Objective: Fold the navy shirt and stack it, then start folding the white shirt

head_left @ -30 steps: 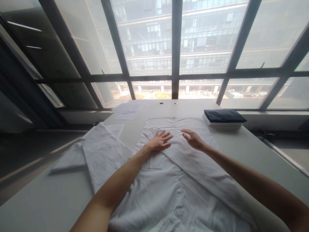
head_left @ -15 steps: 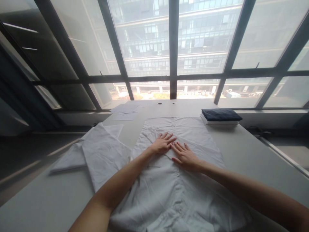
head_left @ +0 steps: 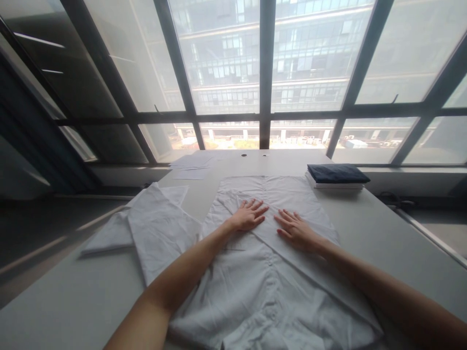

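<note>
A white button-front shirt (head_left: 248,282) lies spread on the white table, its collar end towards me and its hem at the far side. My left hand (head_left: 248,215) rests flat on the shirt, left of the button line, fingers spread. On the other side of that line, my right hand (head_left: 297,231) lies palm down with its fingers stretched out. Creases run slantwise in the cloth around both hands. One sleeve (head_left: 160,228) is laid out to the left over the table, folded back on itself near its end.
At the back right of the table (head_left: 386,238) stands a stack of folded clothes (head_left: 337,175), dark blue on top and white below. Sheets of paper (head_left: 191,165) lie at the back left. Tall windows (head_left: 226,63) rise beyond the far edge.
My right hand has slid to the right across the shirt, away from my left hand, smoothing the cloth around it. The left hand stays on nearly the same spot of the shirt.
</note>
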### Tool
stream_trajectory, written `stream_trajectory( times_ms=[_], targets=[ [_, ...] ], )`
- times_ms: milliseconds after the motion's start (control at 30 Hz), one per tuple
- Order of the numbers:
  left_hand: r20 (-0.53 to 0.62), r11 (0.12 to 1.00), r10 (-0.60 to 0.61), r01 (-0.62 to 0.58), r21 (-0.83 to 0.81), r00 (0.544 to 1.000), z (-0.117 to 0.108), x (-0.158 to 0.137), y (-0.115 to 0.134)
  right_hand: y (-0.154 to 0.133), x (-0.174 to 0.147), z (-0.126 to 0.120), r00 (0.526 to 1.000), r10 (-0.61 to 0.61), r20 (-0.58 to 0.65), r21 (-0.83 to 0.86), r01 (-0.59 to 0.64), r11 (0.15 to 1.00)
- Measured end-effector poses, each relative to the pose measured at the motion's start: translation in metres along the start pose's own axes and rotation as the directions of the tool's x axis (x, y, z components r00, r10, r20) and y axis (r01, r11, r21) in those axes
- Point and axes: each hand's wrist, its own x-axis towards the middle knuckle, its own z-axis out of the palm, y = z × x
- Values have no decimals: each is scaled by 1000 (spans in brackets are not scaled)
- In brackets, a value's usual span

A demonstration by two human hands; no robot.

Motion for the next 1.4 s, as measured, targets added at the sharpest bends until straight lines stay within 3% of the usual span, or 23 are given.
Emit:
stream_trajectory(
  times_ms=[533, 1400],
  targets=[
    [9, 1000, 8, -8, -18, 1000, 3, -1, -2, 2, 1, 5, 1000, -2, -22, 44, 3, 999],
    [2, 1000, 6, -6, -27, 1000, 4, 2, -4, 0, 2, 3, 1000, 21, 4, -24, -21, 999]
  ],
)
